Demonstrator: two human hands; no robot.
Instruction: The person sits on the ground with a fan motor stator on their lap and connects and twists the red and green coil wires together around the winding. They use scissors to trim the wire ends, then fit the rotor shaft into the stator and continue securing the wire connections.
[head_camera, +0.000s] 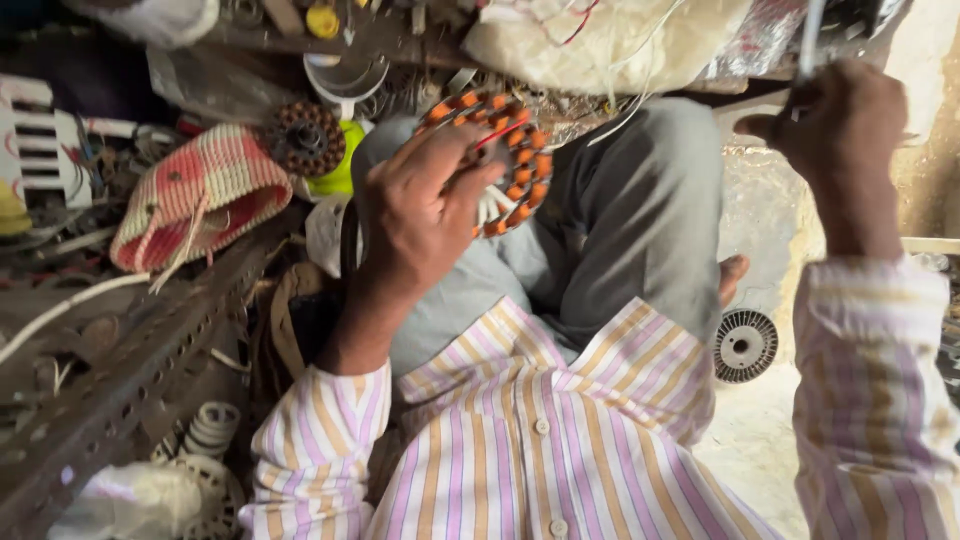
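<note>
My left hand (420, 215) grips a round motor stator (515, 150) wound with orange copper coils around a white core, held over my grey-trousered knee. A red wire runs across its face. My right hand (845, 125) is raised at the upper right, fingers closed around a thin metal tool or rod (810, 40) that points upward. A thin pale wire (640, 100) stretches from the stator toward the right hand. My sleeves are striped pink, white and tan.
A red-and-cream woven basket (200, 195) lies at left beside a dark brown stator (305, 138). A bare steel stator core (745, 345) rests on the floor at right. A perforated metal angle bar (130, 385), loose wires and a white sack (600, 40) crowd around.
</note>
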